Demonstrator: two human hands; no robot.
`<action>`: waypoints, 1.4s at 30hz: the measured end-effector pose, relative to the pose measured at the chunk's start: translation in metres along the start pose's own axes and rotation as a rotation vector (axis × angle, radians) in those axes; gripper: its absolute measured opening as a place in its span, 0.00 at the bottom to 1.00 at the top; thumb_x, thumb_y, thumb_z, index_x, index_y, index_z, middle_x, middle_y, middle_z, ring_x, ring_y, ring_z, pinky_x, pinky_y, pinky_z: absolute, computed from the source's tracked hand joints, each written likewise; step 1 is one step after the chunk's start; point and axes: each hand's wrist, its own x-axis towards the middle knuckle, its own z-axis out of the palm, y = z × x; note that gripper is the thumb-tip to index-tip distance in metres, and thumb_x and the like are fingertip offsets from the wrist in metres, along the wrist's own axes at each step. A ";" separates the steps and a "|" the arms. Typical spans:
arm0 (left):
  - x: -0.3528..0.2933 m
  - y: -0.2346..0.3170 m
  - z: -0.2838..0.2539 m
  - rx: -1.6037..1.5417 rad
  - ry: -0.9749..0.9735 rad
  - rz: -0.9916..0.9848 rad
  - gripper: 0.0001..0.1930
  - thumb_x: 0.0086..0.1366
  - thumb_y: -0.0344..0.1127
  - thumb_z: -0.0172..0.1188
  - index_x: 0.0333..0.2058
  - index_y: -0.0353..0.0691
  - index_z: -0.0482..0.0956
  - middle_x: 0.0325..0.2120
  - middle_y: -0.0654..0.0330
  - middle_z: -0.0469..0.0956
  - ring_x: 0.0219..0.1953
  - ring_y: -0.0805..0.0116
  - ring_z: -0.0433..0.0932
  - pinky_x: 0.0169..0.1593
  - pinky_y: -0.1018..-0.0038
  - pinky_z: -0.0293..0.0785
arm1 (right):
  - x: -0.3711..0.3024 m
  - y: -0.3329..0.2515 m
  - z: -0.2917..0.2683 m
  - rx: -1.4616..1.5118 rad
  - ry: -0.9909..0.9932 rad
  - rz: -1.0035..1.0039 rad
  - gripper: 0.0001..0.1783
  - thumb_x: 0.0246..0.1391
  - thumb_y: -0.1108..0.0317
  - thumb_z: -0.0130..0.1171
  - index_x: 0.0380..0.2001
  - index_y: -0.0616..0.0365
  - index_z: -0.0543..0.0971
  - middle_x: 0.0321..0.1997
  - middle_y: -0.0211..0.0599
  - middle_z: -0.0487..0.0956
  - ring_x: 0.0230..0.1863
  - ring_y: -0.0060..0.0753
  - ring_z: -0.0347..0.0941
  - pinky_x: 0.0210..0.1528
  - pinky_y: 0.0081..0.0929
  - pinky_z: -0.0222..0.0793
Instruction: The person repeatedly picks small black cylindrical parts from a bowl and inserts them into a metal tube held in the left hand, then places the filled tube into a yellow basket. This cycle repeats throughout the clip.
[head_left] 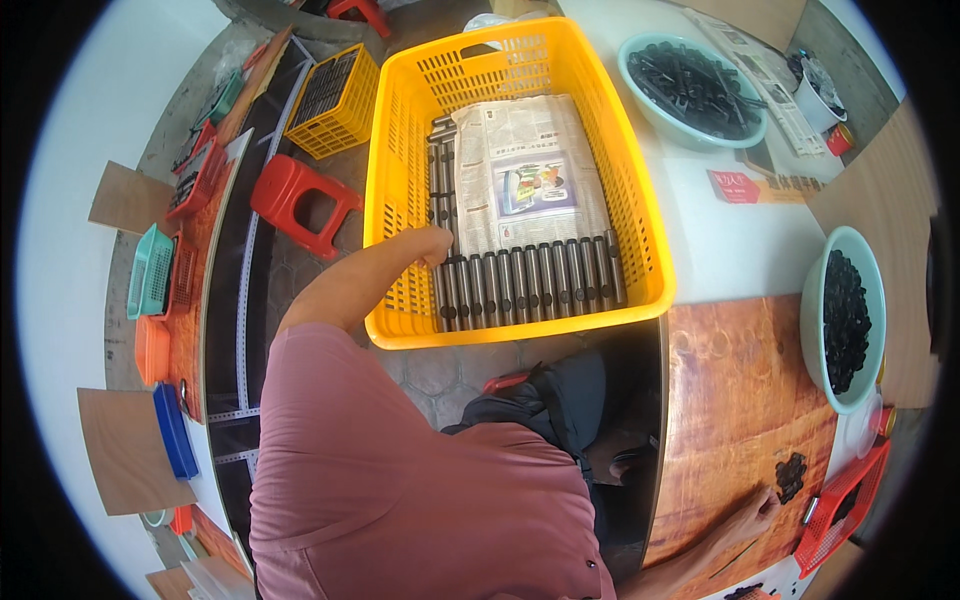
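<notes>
My left hand [433,246] reaches into a yellow plastic crate [520,333], fingers curled at the row's left end. What they hold, if anything, is hidden. Grey metal rods [535,285] stand side by side along the crate's near side, and more rods [440,185] line its left side. A folded newspaper [525,175] covers the middle of the crate. Far to the lower right, my right hand [765,503] is over the wooden board, its fingers drawn together beside a small pile of black parts [790,477]. Whether a part is between them cannot be made out.
Two pale green basins hold black parts: a far basin [640,95] and a right basin [808,350]. A red basket [830,510] stands near my right hand. Left of the crate are a red stool [275,190], a smaller yellow crate [345,125] and a shelf with plastic baskets.
</notes>
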 end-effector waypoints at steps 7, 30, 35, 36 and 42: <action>-0.019 0.008 -0.009 0.013 -0.001 0.017 0.17 0.53 0.26 0.72 0.41 0.25 0.82 0.34 0.45 0.84 0.33 0.57 0.86 0.33 0.64 0.82 | 0.000 -0.001 0.002 -0.016 0.014 0.002 0.17 0.67 0.60 0.61 0.34 0.66 0.77 0.31 0.33 0.73 0.36 0.27 0.66 0.44 0.27 0.66; -0.034 0.013 -0.019 0.065 0.243 0.166 0.12 0.57 0.26 0.59 0.40 0.30 0.85 0.43 0.42 0.84 0.47 0.44 0.83 0.41 0.56 0.80 | -0.006 -0.023 0.007 -0.041 0.045 -0.016 0.16 0.67 0.62 0.60 0.31 0.66 0.76 0.29 0.32 0.72 0.34 0.27 0.65 0.41 0.27 0.65; -0.027 0.005 -0.021 -0.028 0.323 0.107 0.15 0.59 0.26 0.57 0.45 0.33 0.84 0.46 0.41 0.82 0.48 0.44 0.82 0.48 0.54 0.79 | -0.003 -0.010 0.006 -0.040 0.044 -0.041 0.15 0.66 0.62 0.61 0.31 0.65 0.76 0.28 0.31 0.72 0.32 0.26 0.65 0.38 0.27 0.65; -0.038 0.013 -0.036 0.019 0.272 0.142 0.17 0.59 0.27 0.56 0.47 0.34 0.83 0.49 0.42 0.81 0.50 0.45 0.81 0.52 0.56 0.78 | -0.004 -0.011 0.006 -0.034 0.052 -0.033 0.15 0.66 0.62 0.61 0.31 0.65 0.76 0.28 0.31 0.72 0.32 0.26 0.65 0.37 0.27 0.65; -0.051 0.017 -0.053 -0.220 0.608 0.342 0.23 0.59 0.24 0.52 0.53 0.39 0.82 0.51 0.42 0.80 0.55 0.46 0.79 0.56 0.61 0.76 | -0.004 -0.008 0.007 -0.006 0.050 -0.057 0.16 0.67 0.62 0.60 0.32 0.65 0.76 0.28 0.31 0.72 0.32 0.25 0.65 0.37 0.26 0.64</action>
